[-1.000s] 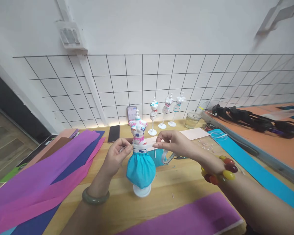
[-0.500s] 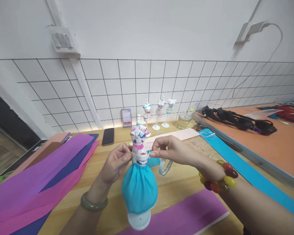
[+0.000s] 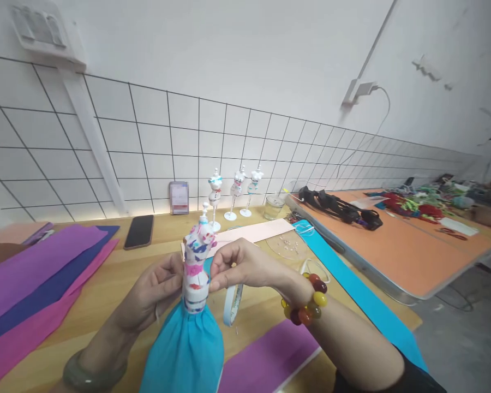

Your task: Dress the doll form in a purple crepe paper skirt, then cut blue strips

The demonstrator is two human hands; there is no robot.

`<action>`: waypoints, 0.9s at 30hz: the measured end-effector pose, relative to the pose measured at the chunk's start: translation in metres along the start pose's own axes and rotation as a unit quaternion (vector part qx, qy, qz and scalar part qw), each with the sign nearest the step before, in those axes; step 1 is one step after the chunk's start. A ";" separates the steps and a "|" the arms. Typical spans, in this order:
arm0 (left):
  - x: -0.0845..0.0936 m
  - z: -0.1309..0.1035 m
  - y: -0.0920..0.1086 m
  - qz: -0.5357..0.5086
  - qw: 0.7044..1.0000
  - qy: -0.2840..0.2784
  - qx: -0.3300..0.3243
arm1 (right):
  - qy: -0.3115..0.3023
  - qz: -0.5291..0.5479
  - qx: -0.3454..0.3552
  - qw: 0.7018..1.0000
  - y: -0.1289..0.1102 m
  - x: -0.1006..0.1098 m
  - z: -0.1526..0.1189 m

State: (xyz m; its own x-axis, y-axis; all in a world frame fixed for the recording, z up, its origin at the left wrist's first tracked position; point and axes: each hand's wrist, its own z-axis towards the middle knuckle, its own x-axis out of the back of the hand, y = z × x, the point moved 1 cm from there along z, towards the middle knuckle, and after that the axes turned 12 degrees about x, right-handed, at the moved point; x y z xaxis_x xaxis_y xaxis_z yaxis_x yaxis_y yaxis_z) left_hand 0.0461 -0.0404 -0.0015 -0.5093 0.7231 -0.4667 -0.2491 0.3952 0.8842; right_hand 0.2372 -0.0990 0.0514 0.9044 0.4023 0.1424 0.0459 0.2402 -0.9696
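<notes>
A small white dress form (image 3: 196, 289) with colourful splotches and a pink waist band leans slightly, dressed in a gathered turquoise skirt (image 3: 184, 355). My left hand (image 3: 155, 289) is closed at the left of its waist, and a thin pale end hangs below the fingers. On the other side my right hand (image 3: 241, 265) pinches close against the waist. A white strip, partly hidden by my fingers, crosses the form's waist between both hands. Just below my right hand shows a roll of tape (image 3: 230, 305). The form's base is out of view.
Three small white dress forms (image 3: 236, 188) stand at the back, near a glass cup (image 3: 274, 206). A dark phone (image 3: 138, 231) lies left. Coloured fabrics (image 3: 45, 267) cover the left side; a purple strip (image 3: 270, 355) lies in front. Black straps (image 3: 339, 206) rest on an orange surface (image 3: 376, 245).
My view has turned right, so most things sit further left. The dress form now leans, its base has left the view, and both hands stay at its waist.
</notes>
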 end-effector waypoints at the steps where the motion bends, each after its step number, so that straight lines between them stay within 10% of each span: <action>1: 0.000 0.000 -0.001 0.003 1.000 -0.004 0.002 | 0.002 0.005 -0.002 1.000 0.000 0.000 0.000; 8: -0.005 0.000 -0.001 0.042 0.999 -0.016 0.026 | -0.026 -0.027 0.022 0.999 -0.001 -0.004 -0.002; 15: 0.001 0.005 0.001 0.213 0.972 0.087 -0.049 | 0.005 -0.054 0.014 0.998 0.000 -0.008 -0.002; 27: -0.004 -0.017 0.037 0.321 0.923 0.175 -0.123 | 0.168 -0.141 0.002 0.976 0.012 0.018 0.001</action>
State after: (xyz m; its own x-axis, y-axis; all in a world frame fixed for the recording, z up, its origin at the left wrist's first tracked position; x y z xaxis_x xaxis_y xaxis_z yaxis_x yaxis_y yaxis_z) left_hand 0.0253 -0.0383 0.0334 -0.8409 0.5193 0.1522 0.0392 -0.2221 0.9742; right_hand 0.2529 -0.0878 0.0428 0.9437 0.0084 0.3306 0.3127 0.3025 -0.9004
